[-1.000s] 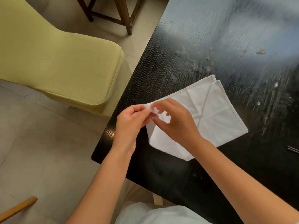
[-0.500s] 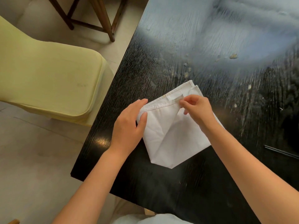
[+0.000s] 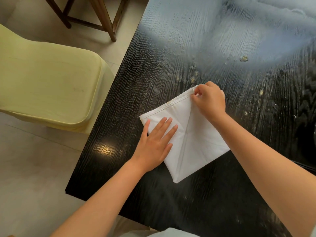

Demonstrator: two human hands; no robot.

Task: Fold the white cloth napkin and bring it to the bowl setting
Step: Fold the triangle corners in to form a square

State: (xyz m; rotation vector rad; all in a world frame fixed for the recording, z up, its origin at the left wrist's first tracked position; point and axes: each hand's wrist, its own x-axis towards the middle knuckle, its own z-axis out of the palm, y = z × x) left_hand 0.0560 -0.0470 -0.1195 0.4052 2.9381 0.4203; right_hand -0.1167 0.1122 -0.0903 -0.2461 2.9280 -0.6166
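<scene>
The white cloth napkin (image 3: 193, 141) lies folded into a square on the black table (image 3: 188, 53), near the table's left corner. My left hand (image 3: 153, 142) rests flat on the napkin's left half, fingers spread, pressing it down. My right hand (image 3: 209, 100) pinches the napkin's far corner between thumb and fingertips. No bowl is visible in this view.
A yellow upholstered chair (image 3: 46, 88) stands left of the table. Wooden chair legs (image 3: 104, 16) stand on the tiled floor at the top. A thin dark stick-like object (image 3: 304, 165) lies at the right edge. Crumbs and smears (image 3: 243, 58) mark the tabletop.
The right hand carried a napkin corner from the near left over to the far corner, folding the cloth. The left hand let go of its corner and now lies flat on the napkin.
</scene>
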